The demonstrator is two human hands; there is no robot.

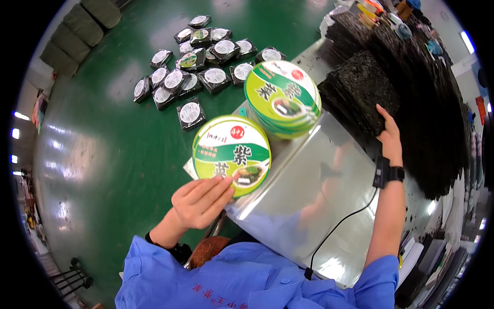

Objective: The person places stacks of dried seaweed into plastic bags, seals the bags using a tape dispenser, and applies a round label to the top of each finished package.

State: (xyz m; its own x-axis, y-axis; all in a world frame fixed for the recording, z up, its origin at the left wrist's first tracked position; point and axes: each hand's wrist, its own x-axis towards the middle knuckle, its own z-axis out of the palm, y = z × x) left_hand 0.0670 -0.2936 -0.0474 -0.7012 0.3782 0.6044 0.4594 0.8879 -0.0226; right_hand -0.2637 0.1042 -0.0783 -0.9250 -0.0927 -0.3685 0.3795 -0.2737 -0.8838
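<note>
My left hand is at the lower rim of a round printed label, with its fingers together over the front and the thumb hidden. The label is green, white and yellow and bears writing and a picture of a bowl. Beside it, a stack of matching round labels stands on the metal table. My right hand grips the near edge of a batch of dark dried seaweed sheets, with one digit on the top face. Its other fingers are mostly hidden. Clear plastic film or bags lie on the table between my arms.
Several wrapped black packs with round labels sit on the green floor beyond the table. A tall dark seaweed pile stands at right. A cable runs from my right wrist across the plastic. Grey-green bundles stand far left.
</note>
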